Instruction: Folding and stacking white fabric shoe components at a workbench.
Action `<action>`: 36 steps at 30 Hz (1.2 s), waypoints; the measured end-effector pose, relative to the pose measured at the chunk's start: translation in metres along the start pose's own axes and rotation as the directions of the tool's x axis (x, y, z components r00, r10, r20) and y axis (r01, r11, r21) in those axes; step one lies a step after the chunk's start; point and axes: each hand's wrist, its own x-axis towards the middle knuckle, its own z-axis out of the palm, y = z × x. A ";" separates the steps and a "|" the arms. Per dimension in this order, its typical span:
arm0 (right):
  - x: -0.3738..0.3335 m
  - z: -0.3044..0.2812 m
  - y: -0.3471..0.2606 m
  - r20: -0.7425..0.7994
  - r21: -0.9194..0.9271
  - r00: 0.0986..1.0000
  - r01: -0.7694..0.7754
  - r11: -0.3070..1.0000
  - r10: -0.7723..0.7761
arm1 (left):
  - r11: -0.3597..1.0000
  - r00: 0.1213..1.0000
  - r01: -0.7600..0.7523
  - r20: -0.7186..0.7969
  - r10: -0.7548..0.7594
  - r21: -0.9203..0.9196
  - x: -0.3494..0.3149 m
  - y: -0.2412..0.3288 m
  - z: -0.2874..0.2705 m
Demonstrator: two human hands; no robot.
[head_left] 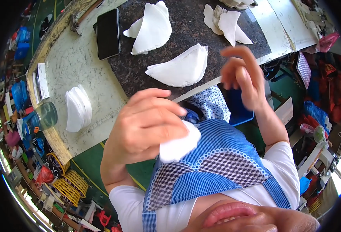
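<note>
My left hand is closed on a white padded piece, held in front of my apron and off the table; the piece is slightly blurred. My right hand is raised near the table's front edge, its fingers curved and apart, with nothing visible in them. Between the hands, a stack of white crescent-shaped pieces lies on the dark stone slab. Behind it rests another overlapping white stack. Beyond my right fingers is a pile of white and beige pieces.
A black phone lies by the slab's left edge, with a hammer behind it. Farther left stand a white stack and a glass jar at the table's rim. A blue bin is below the front edge.
</note>
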 end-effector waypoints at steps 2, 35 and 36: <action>0.008 0.006 0.015 0.425 0.359 0.893 -0.313 0.879 0.144 | 0.981 0.989 -0.122 0.067 0.133 -0.153 0.012 -0.002 0.001; 0.031 0.016 -0.021 -0.170 0.524 0.985 0.061 0.850 0.034 | 0.840 0.871 -0.094 -0.364 0.329 0.534 0.075 -0.030 0.052; 0.031 0.023 -0.020 -0.073 0.551 0.997 0.037 0.834 0.004 | 0.892 0.853 -0.061 -0.441 0.280 0.448 0.071 -0.036 0.050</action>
